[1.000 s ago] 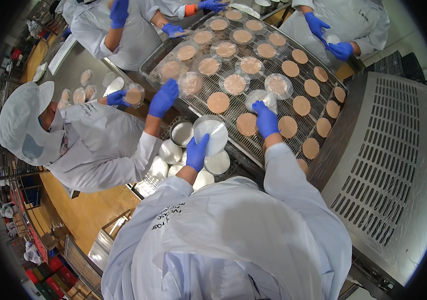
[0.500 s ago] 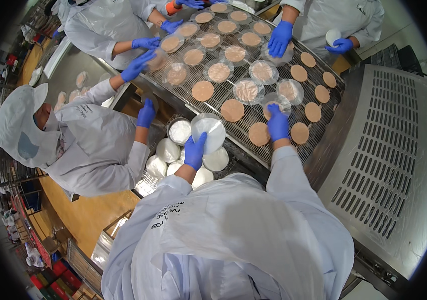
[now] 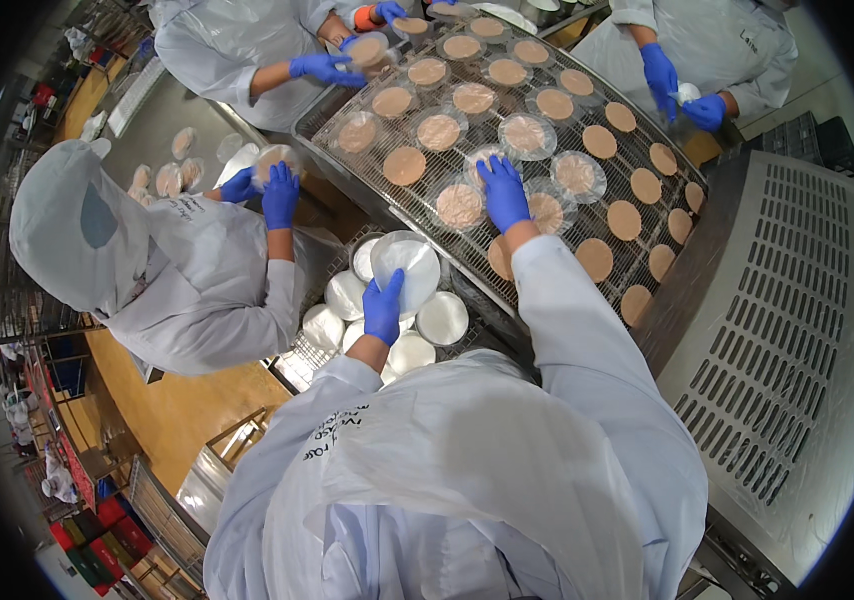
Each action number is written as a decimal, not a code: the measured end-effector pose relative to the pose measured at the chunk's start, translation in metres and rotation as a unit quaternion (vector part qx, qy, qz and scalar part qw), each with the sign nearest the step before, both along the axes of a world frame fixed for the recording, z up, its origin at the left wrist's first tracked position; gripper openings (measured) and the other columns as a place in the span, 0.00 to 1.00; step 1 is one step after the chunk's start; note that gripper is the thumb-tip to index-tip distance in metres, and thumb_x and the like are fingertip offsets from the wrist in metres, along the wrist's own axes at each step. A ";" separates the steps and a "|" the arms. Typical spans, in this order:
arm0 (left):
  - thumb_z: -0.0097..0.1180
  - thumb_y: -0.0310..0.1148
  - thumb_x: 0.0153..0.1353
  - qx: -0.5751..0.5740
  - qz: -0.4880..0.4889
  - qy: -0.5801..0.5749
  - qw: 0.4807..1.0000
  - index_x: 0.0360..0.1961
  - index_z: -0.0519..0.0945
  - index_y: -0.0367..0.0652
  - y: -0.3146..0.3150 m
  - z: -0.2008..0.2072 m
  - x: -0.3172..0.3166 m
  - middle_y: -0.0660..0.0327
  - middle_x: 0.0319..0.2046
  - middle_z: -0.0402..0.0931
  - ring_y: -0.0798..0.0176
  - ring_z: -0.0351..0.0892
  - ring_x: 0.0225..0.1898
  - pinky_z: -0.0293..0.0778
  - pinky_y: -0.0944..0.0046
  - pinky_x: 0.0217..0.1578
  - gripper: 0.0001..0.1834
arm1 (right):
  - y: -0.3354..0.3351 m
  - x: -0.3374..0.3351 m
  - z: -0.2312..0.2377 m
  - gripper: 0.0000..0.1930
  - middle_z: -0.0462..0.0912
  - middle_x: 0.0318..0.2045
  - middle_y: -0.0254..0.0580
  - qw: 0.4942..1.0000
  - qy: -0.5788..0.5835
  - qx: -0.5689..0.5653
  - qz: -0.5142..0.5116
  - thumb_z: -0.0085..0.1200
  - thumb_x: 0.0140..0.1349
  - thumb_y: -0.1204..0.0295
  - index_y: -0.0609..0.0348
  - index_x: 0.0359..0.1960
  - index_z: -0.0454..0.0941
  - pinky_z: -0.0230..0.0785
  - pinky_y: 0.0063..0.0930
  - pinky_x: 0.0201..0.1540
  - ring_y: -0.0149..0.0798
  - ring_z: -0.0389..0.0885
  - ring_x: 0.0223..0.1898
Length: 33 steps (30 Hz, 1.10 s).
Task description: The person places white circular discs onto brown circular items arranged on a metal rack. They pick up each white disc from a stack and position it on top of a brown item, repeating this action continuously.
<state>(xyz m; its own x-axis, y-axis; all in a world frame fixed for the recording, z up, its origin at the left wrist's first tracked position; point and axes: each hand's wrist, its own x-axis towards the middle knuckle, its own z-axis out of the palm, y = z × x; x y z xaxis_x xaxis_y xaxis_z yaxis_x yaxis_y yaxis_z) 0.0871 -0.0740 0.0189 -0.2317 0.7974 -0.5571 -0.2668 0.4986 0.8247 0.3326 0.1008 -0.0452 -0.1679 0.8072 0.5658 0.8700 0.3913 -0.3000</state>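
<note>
My left hand [image 3: 384, 308] is closed on a stack of round, translucent plastic film discs [image 3: 413, 262], held just off the near edge of the wire mesh conveyor [image 3: 572, 305]. Pale brown round patties lie in rows on the mesh. With fingers stretched out, my right hand [image 3: 504, 195] reaches over the belt and rests at a film-covered patty [image 3: 479, 172], which it partly hides. Just left of that hand, another patty [image 3: 459, 206] has a clear disc on it. Farther right, bare patties [image 3: 624, 220] lie on the mesh.
Round tubs of white discs [image 3: 442, 318] stand in a crate below my left hand. At left, a co-worker [image 3: 202, 270] holds a patty over a steel table [image 3: 162, 130]. Other gloved workers stand across the belt. A slotted steel housing [image 3: 772, 330] borders the right side.
My right hand has moved left and away from me, off another film-covered patty. The patty nearest the left edge now carries film. The left co-worker now holds a patty over the steel table.
</note>
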 end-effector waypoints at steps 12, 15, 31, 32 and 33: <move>0.58 0.39 0.56 0.031 0.051 0.000 0.998 0.52 0.69 0.33 0.055 0.024 -0.037 0.58 0.43 0.74 0.63 0.74 0.41 0.70 0.66 0.42 0.27 | 0.073 -0.013 0.105 0.17 0.72 0.51 0.48 0.948 -0.018 -0.317 0.025 0.45 0.57 0.69 0.48 0.50 0.74 0.64 0.46 0.52 0.51 0.71 0.51; 0.58 0.38 0.56 0.023 0.041 0.038 0.998 0.52 0.70 0.32 0.052 0.054 -0.039 0.58 0.44 0.74 0.63 0.74 0.42 0.70 0.66 0.42 0.26 | 0.147 -0.016 0.125 0.21 0.65 0.59 0.47 0.956 -0.101 -0.262 -0.081 0.43 0.58 0.69 0.45 0.55 0.69 0.54 0.55 0.58 0.54 0.62 0.59; 0.59 0.41 0.55 0.010 0.016 0.015 1.000 0.50 0.70 0.31 0.059 0.073 -0.016 0.56 0.40 0.75 0.63 0.76 0.39 0.73 0.65 0.39 0.28 | 0.102 0.022 0.085 0.15 0.74 0.51 0.48 0.988 0.021 -0.122 -0.097 0.41 0.60 0.70 0.53 0.46 0.75 0.53 0.50 0.61 0.51 0.67 0.56; 0.59 0.41 0.55 0.009 0.010 0.011 1.000 0.50 0.70 0.31 0.053 0.070 -0.014 0.56 0.40 0.75 0.63 0.76 0.38 0.73 0.65 0.39 0.28 | 0.093 0.032 0.069 0.15 0.73 0.52 0.49 0.994 0.041 -0.087 -0.059 0.41 0.60 0.71 0.54 0.47 0.75 0.53 0.48 0.61 0.51 0.66 0.57; 0.59 0.41 0.55 0.008 0.005 0.008 1.000 0.50 0.70 0.31 0.049 0.066 -0.012 0.56 0.40 0.75 0.63 0.76 0.38 0.73 0.65 0.39 0.28 | 0.084 0.041 0.059 0.15 0.75 0.48 0.51 0.992 0.077 -0.090 -0.035 0.42 0.57 0.74 0.58 0.45 0.75 0.58 0.42 0.58 0.52 0.69 0.53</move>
